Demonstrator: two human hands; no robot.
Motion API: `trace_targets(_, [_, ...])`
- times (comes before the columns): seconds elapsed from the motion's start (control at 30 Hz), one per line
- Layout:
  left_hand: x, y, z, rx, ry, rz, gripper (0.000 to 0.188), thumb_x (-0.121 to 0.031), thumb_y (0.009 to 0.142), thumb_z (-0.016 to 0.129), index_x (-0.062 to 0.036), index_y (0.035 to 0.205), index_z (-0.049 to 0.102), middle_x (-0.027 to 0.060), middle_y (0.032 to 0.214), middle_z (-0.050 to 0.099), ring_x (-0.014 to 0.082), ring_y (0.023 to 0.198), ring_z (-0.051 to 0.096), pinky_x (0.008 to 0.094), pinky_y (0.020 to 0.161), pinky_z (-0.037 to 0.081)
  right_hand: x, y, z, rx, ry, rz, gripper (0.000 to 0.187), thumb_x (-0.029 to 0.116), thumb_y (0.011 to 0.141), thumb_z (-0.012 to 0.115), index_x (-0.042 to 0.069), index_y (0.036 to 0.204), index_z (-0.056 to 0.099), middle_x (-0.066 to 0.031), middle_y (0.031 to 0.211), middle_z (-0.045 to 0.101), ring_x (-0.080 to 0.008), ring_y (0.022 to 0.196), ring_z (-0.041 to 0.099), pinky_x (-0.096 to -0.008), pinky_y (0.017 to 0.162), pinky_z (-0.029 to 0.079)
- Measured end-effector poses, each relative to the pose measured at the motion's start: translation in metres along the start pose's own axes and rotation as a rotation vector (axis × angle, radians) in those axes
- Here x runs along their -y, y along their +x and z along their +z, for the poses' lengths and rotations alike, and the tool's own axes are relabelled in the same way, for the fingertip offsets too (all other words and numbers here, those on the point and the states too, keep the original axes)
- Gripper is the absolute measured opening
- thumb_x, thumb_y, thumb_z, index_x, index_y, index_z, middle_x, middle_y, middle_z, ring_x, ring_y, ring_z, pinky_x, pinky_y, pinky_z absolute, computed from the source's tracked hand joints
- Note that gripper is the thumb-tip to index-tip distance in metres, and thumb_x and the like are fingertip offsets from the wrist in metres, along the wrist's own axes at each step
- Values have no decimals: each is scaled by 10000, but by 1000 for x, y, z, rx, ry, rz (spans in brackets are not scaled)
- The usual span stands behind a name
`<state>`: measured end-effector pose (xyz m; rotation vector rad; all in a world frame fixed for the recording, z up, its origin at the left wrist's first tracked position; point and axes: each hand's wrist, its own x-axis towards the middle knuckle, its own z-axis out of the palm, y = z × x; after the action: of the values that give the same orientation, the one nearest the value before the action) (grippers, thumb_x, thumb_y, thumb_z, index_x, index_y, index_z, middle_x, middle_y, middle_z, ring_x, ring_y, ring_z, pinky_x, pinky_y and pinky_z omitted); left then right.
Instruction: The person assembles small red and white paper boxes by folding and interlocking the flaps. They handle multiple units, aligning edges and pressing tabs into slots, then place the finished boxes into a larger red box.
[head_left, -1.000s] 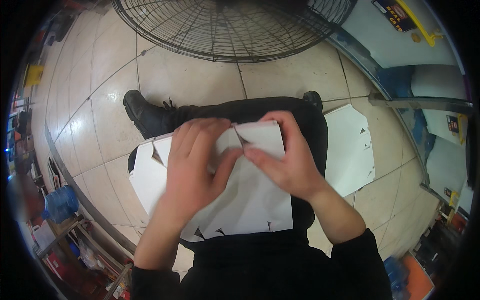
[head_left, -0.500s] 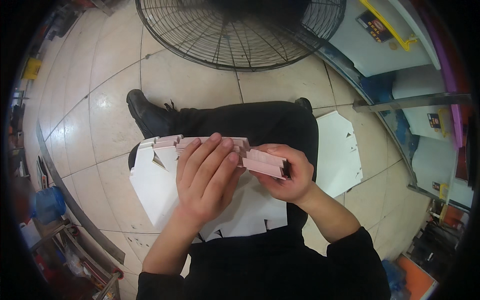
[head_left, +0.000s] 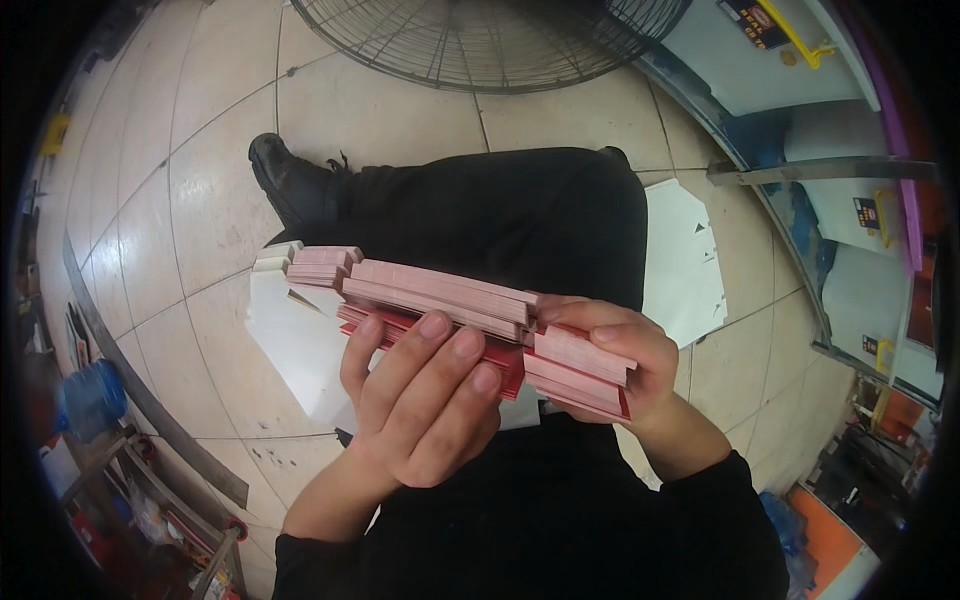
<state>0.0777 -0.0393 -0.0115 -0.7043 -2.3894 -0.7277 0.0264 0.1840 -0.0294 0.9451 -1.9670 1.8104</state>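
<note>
Pale, square floor tiles (head_left: 380,125) with dark joints cover the ground, catching a soft sheen of light toward the left. A large fan (head_left: 450,55) with a dark wire cage stands at the top edge. On the right, a metal frame (head_left: 820,171) runs beside pale panels bearing yellow handles, near a purple strip (head_left: 911,225). On the left, a blue jug (head_left: 95,390) sits above a cluttered shelf (head_left: 110,465); an orange panel (head_left: 833,528) leans lower right.

I see the card stack (head_left: 440,297) has tipped up from lying white-side up: pink edges now show beyond the fingertips of the left hand (head_left: 425,410), red faces (head_left: 508,364) have appeared beside them, and a gap has widened by the fingers of the right hand (head_left: 648,362).
</note>
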Motion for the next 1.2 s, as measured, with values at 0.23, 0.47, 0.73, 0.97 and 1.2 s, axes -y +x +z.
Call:
trace_targets(0.23, [-3,-2,-13,16,-38,-16,552,-72,920,703,-101,1442,526,168,1402,626,397,1353,599,660,1194,377,19,-3,-11,204,55,123,729,130,881,883,111,1430,403,-313,1324,622,-434,1214,691,-651,1061,554])
trace_targets(0.47, [-5,-7,-10,-97,-58,-29,350,-86,930,695,-132,1275,664,95,1345,711,332,1304,664,633,1194,381,24,-4,-8,182,88,126,729,143,876,888,116,1417,399,-313,1318,624,-435,1218,687,-673,1066,541])
trace_targets(0.73, [-6,-13,-9,-106,-37,-39,392,-112,934,721,-146,1321,666,83,1373,705,335,1335,650,639,1200,383,20,-2,1,62,64,56,679,149,781,962,52,1303,539,-318,1152,726,-440,1068,768,-556,935,639])
trace_targets(0.97, [-1,-14,-13,-20,-38,6,619,22,879,607,-90,1482,523,196,1466,612,436,1412,570,690,1203,365,19,-1,3,45,69,57,701,157,777,966,52,1330,548,-307,1173,725,-429,1079,767,-554,947,634])
trace_targets(1.2, [3,-12,-14,-6,-39,6,612,32,871,597,-93,1467,535,190,1445,622,434,1400,579,687,1204,369,18,0,4,41,54,56,702,144,770,968,37,1324,550,-318,1154,721,-433,1072,768,-553,947,634])
